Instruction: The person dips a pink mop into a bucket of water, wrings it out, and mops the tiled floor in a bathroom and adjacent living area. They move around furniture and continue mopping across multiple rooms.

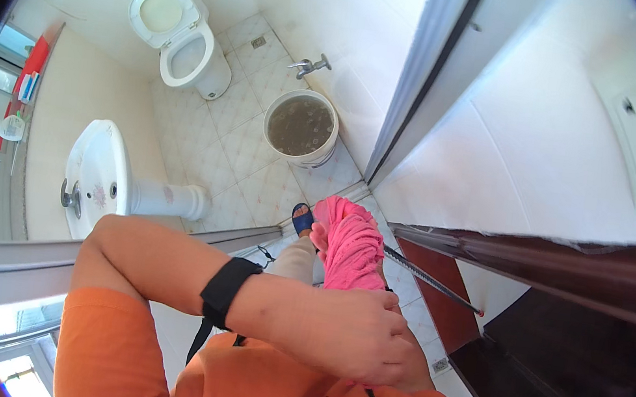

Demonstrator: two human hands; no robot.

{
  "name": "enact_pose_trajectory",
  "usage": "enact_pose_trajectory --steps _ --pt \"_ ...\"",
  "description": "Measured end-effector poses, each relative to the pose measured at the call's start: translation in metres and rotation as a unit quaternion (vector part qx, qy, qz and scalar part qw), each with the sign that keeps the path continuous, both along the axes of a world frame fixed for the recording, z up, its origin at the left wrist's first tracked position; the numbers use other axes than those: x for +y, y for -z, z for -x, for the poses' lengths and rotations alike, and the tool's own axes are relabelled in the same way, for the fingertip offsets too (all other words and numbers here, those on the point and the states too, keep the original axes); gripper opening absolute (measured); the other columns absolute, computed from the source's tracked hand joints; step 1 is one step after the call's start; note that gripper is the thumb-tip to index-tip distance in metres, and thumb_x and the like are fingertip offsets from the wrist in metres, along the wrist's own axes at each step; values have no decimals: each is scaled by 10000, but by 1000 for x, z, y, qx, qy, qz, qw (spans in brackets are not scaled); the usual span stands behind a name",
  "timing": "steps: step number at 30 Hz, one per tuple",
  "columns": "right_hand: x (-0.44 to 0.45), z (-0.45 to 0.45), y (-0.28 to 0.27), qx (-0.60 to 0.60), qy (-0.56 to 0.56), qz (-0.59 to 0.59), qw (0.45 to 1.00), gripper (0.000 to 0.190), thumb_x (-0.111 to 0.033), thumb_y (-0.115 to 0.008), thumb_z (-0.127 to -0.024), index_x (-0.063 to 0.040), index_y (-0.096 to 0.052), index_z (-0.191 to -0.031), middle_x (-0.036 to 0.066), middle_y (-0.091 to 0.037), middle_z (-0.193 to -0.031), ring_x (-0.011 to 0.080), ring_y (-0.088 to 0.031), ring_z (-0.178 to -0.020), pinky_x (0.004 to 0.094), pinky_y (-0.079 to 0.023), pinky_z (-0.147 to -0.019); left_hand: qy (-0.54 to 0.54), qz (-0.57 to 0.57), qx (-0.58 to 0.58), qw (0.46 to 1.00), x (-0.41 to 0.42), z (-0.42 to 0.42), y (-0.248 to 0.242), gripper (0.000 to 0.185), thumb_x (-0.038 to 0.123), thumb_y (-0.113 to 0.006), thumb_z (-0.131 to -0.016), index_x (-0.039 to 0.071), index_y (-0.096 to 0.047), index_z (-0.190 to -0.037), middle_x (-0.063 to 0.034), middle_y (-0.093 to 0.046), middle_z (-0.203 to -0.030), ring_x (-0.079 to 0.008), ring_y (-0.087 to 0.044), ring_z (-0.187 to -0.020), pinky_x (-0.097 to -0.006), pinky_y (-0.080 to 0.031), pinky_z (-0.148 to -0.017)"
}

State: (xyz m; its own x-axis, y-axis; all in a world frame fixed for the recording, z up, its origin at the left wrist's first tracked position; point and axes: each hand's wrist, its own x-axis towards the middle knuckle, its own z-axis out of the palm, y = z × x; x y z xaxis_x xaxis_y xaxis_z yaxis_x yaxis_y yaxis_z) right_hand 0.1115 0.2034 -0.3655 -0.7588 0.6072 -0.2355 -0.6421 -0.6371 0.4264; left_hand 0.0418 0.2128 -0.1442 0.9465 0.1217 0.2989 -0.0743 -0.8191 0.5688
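My left hand [363,338] crosses my chest, its fingers curled over my right forearm where a wrinkled pink rubber glove [353,250] runs in under the palm. A bit of pink shows below the palm as well. My right hand [322,238] is inside that glove; some of its pink fingers stick out to the left, while folds hide the others. I cannot tell whether it holds anything. From behind the glove a thin, dark ridged pole [433,278] with a red tip slants to the right. A black strap [229,292] is around my left wrist.
A white bucket [328,153] of murky water stands on the tiled floor [241,147] below a wall tap [309,66]. Beyond it is a toilet [206,66] with its lid up. A pedestal sink [105,160] is at the left. A door frame [424,63] and dark wooden furniture [560,359] flank the right side.
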Motion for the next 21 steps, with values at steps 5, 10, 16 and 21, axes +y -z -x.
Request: enact_pose_trajectory --steps 5,10,16,21 --pt "-13 -19 -22 -131 113 -189 967 666 -481 -465 -857 9 -355 -1295 241 -356 -1337 375 -308 -1269 505 -255 -1049 -41 -31 -39 998 -21 -2 -44 175 144 -626 -746 77 -475 -686 -63 -474 -746 -268 -519 -743 -376 -448 -683" --pt "-20 -42 -73 22 199 -181 963 703 -415 -602 -781 -37 -351 -1318 148 -223 -1438 325 -200 -1335 513 -165 -1084 -128 50 -127 982 2 21 -96 246 120 -715 -680 84 -472 -677 -56 -523 -774 -277 -576 -766 -409 -471 -699" --pt "-20 -46 -149 -41 256 -219 941 724 -387 -631 -773 -69 -313 -1340 155 -216 -1438 325 -229 -1325 506 -186 -1078 -253 125 -265 922 12 44 -131 219 103 -614 -681 103 -406 -750 -47 -475 -801 -269 -574 -784 -429 -474 -739" --pt "-13 -32 -190 -112 343 -260 896 671 -363 -628 -781 -87 -336 -1319 184 -245 -1422 330 -298 -1292 495 -228 -1066 -286 283 -381 832 66 88 -123 128 76 -526 -720 49 -433 -804 -93 -476 -868 -323 -569 -868 -452 -500 -715"
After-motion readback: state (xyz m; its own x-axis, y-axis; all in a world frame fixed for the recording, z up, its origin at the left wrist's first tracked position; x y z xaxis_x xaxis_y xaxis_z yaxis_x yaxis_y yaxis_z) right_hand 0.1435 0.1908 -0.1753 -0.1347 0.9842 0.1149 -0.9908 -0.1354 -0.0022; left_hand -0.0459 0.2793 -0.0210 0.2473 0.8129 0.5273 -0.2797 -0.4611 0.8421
